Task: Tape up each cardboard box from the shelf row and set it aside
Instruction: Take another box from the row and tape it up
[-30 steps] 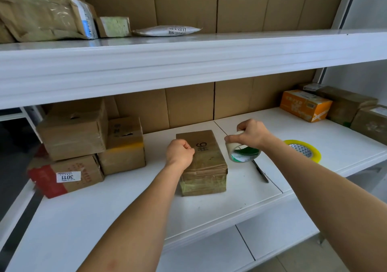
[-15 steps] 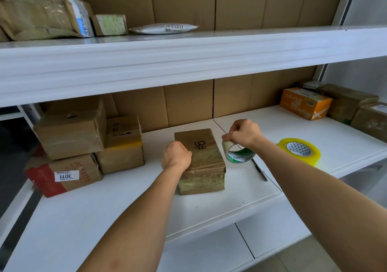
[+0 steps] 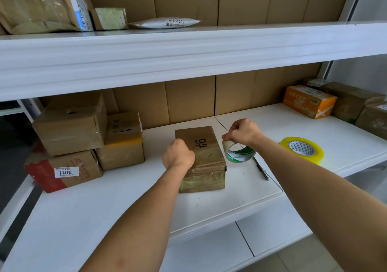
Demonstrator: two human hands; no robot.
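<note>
Cardboard box point(image 3: 202, 156) under clenched left hand point(image 3: 178, 156), knuckles at its left edge; tape roll point(image 3: 238, 152) pinched by right hand point(image 3: 243, 132), just right of box, on white shelf point(image 3: 125, 198).

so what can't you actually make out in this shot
- Head view: whether a tape strip runs from the tape roll to the 9# box; too thin to see.
- What the left hand pinches; its own knuckles hide the fingertips.
- Boxes at far right: cut by the frame edge.
- Label on the red box: too small.

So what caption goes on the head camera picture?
Left hand steadies the 9# box while right hand holds a tape roll.
</note>
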